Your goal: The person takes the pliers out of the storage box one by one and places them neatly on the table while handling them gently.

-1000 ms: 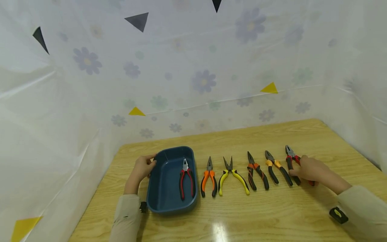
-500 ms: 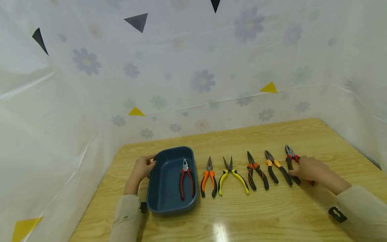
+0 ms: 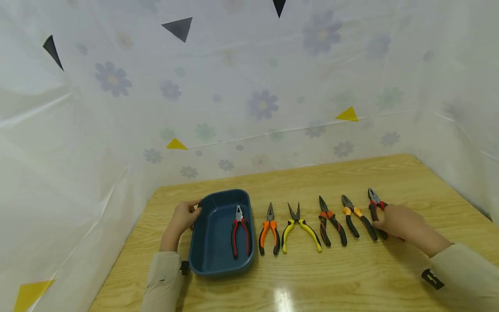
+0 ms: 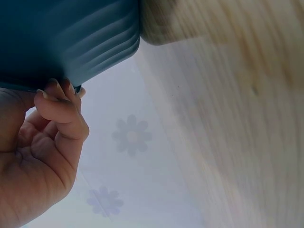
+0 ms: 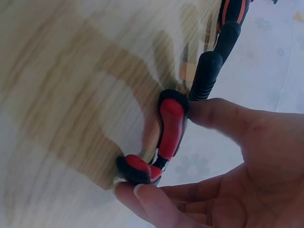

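Observation:
My left hand (image 3: 183,217) pinches the far left rim of a dark blue rectangular tray (image 3: 208,274); the left wrist view shows thumb and curled fingertips at the tray's edge. Inside the tray, towards its right side, lie red-and-black pliers (image 3: 235,238) with grey jaws. My right hand (image 3: 403,223) holds a second pair of red-and-black pliers (image 3: 373,197) at the right end of the row, thumb on one handle and fingers on the other. Up close in the right wrist view, both handle ends of these pliers (image 5: 172,126) show between thumb and fingers.
Between tray and right hand lie orange-and-black pliers (image 3: 262,238), yellow-and-black long-nose pliers (image 3: 286,234), black pliers with orange stripes (image 3: 323,223) and black pliers with light-orange collars (image 3: 365,223). A patterned white sheet (image 3: 249,86) hangs behind the wooden table (image 3: 312,286).
My right hand has shifted slightly over the red-and-black pliers, covering more of their right handle. The left hand and the tray stay in place.

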The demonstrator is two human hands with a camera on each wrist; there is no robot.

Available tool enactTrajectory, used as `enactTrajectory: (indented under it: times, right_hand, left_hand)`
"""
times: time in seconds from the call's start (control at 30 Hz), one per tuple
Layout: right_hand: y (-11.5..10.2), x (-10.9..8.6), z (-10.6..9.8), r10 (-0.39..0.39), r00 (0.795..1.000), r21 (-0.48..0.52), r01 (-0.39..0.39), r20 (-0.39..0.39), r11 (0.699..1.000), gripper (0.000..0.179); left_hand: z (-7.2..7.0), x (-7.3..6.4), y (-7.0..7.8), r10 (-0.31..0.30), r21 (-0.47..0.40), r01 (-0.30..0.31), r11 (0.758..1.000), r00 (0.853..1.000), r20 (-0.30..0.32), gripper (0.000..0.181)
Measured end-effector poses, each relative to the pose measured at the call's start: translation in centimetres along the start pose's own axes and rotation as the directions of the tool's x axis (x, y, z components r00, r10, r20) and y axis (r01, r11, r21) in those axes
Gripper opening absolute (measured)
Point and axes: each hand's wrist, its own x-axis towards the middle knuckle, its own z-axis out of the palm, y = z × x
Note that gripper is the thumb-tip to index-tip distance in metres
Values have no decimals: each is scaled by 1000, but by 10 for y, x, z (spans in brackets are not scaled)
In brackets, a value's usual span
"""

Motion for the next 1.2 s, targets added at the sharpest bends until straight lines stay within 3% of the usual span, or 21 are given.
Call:
enactTrajectory:
  times: [0.3, 0.43, 0.6, 0.83, 1.0, 1.2]
  right_hand:
    - [-10, -5, -12, -19, 1000, -44, 18, -12, 999, 42]
    - [-15, -4, -15, -56, 998, -48, 54, -43, 997, 33]
    - [-27, -8, -19, -111, 991, -58, 107, -77, 993, 36]
    - [-54, -10, -29, -100, 990, 6, 101, -100, 995, 30]
    - [-76, -12, -38, -141, 982, 11, 143, -128, 990, 29]
    - [-109, -10, -45, -191, 969, 88, 207, -158, 974, 21]
  left_hand:
    - [-1, 2, 1, 6, 0, -6, 1000, 1000, -10, 43]
    - [0, 4, 0, 8, 8, -7, 1000, 1000, -10, 43]
    - [1, 5, 0, 8, 13, -8, 1000, 1000, -6, 43]
    - [4, 6, -2, -3, 5, 3, 1000, 1000, 1, 43]
    - [4, 6, -2, 3, 4, -3, 1000, 1000, 1, 44]
    - [2, 2, -1, 0, 5, 0, 1000, 1000, -6, 44]
